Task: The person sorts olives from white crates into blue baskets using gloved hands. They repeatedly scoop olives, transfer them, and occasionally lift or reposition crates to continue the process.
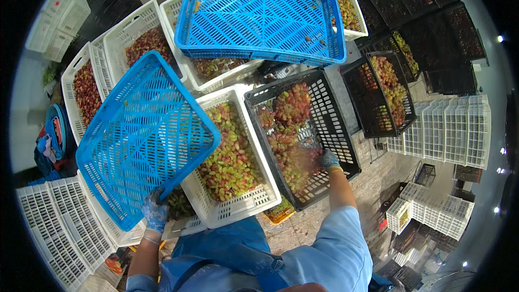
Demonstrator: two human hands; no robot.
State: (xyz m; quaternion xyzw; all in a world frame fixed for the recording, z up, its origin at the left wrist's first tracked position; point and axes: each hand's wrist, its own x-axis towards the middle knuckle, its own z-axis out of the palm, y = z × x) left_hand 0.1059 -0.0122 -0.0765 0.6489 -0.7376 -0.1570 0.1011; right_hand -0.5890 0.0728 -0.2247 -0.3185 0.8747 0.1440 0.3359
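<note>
My left hand (155,213), in a patterned glove, grips the near edge of a shallow blue plastic crate (142,129). That crate is tilted and has only a few bits on its slotted base. My right hand (330,159), also gloved, reaches inside a black plastic crate (348,142). Its fingers are on a bunch of reddish grapes (313,156), partly blurred; the fingertips are hidden. More bunches of red grapes (292,103) lie in the black crate. Between my hands, a white plastic crate (271,202) holds loose green and pink grapes (229,154).
Another blue crate (259,12) lies across white crates at the far side. White crates of red grapes (87,91) stand at left. A black crate with grapes (389,89) is on the right. Stacked white crates (442,129) stand beyond, and a yellow crate (279,213) sits low.
</note>
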